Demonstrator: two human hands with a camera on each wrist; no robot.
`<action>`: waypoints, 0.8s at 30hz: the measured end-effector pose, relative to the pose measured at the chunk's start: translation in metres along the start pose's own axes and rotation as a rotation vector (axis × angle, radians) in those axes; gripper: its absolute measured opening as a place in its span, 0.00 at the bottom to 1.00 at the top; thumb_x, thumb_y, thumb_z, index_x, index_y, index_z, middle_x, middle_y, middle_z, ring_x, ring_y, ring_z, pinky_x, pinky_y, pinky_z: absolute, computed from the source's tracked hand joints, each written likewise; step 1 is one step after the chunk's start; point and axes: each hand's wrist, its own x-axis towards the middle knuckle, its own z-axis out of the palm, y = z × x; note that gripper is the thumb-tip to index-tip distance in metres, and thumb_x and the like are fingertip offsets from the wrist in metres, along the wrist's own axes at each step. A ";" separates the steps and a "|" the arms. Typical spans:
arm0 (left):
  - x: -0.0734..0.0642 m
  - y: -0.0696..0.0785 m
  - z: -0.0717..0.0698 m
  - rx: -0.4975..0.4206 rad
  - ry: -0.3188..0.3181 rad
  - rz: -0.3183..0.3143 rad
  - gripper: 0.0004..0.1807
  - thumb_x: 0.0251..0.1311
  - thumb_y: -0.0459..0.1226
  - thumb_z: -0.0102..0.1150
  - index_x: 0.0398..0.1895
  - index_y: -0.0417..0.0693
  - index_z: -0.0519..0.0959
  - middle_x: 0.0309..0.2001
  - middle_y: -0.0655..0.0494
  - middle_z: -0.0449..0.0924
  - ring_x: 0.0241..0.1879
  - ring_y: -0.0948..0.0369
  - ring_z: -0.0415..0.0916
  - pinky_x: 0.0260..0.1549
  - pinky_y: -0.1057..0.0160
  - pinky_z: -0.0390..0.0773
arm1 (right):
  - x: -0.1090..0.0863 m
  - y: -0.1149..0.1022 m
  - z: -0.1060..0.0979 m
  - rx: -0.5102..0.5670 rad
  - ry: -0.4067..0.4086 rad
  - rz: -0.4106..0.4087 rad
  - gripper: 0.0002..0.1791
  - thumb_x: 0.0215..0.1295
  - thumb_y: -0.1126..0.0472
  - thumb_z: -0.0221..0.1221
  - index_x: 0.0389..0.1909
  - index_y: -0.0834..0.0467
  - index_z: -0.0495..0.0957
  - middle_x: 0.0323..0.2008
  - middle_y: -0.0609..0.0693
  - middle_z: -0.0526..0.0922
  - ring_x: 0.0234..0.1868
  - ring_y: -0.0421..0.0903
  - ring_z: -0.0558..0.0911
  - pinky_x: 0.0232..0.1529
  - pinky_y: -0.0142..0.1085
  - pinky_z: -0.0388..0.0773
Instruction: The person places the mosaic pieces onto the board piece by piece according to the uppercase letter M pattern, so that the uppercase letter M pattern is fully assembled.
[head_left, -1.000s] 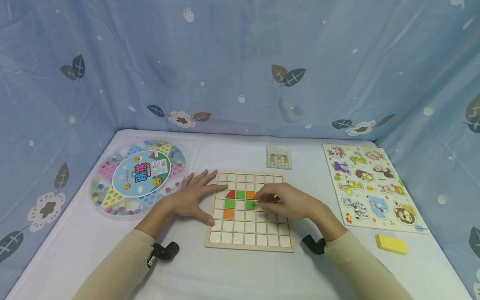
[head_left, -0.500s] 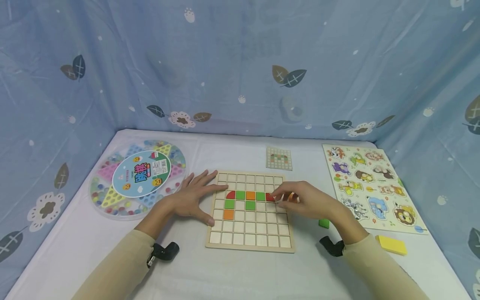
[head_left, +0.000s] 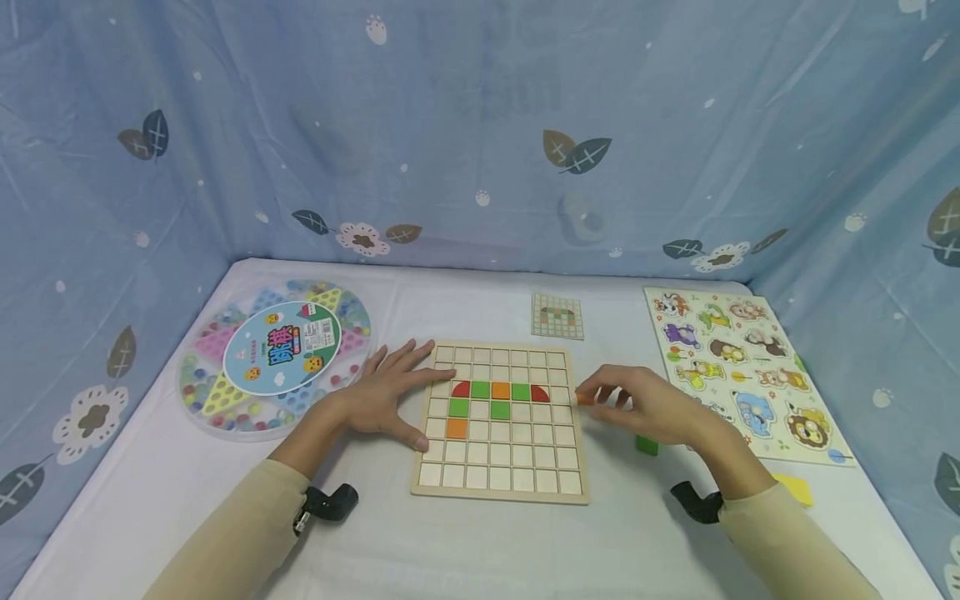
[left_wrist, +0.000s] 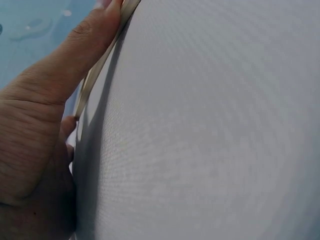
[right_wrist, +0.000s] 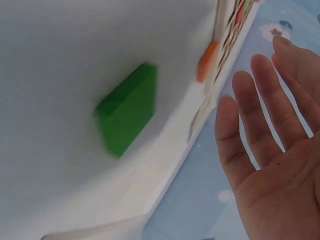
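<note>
In the head view a wooden grid board (head_left: 498,497) lies on the white table. Its cells hold red quarter-round tiles (head_left: 539,393), orange square tiles (head_left: 457,428) and several green square tiles (head_left: 500,410). My left hand (head_left: 378,396) rests on the board's left edge with its fingers spread; the thumb touches the rim. Beyond the right edge, my right hand (head_left: 648,404) hovers with fingertips around a loose orange block (right_wrist: 206,62). The right wrist view shows those fingers nearly straight and apart from the block. A green block (right_wrist: 127,117) lies on the table under that hand.
A small pattern card (head_left: 557,317) lies behind the board. At left is a round Chinese checkers set (head_left: 281,358). An animal peg puzzle (head_left: 738,375) is at right, with a yellow block (head_left: 797,490) in front, partly covered by the sleeve. Blue curtain surrounds the table.
My right hand has moved right, off the board to beside its right edge. Green and red tiles in the upper row and the loose blocks have come into view. My left hand stays put.
</note>
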 end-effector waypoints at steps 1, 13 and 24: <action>0.000 0.000 0.000 0.000 0.000 0.000 0.61 0.37 0.71 0.75 0.79 0.71 0.63 0.85 0.52 0.38 0.83 0.44 0.31 0.73 0.29 0.29 | -0.003 0.002 0.000 0.001 0.002 0.006 0.14 0.69 0.62 0.66 0.54 0.55 0.82 0.47 0.45 0.87 0.44 0.40 0.81 0.43 0.36 0.83; -0.001 0.001 0.001 -0.002 -0.006 -0.005 0.60 0.37 0.71 0.75 0.79 0.71 0.63 0.85 0.52 0.38 0.83 0.43 0.31 0.74 0.29 0.30 | -0.029 0.013 -0.003 0.008 -0.006 0.083 0.17 0.67 0.57 0.68 0.55 0.53 0.82 0.51 0.45 0.84 0.47 0.45 0.81 0.45 0.38 0.82; 0.000 0.001 0.000 -0.007 0.001 0.008 0.60 0.38 0.71 0.75 0.79 0.70 0.63 0.85 0.51 0.38 0.82 0.43 0.31 0.73 0.29 0.29 | -0.047 0.023 -0.007 0.007 0.004 0.116 0.22 0.64 0.52 0.72 0.58 0.50 0.81 0.52 0.43 0.83 0.48 0.43 0.80 0.46 0.37 0.81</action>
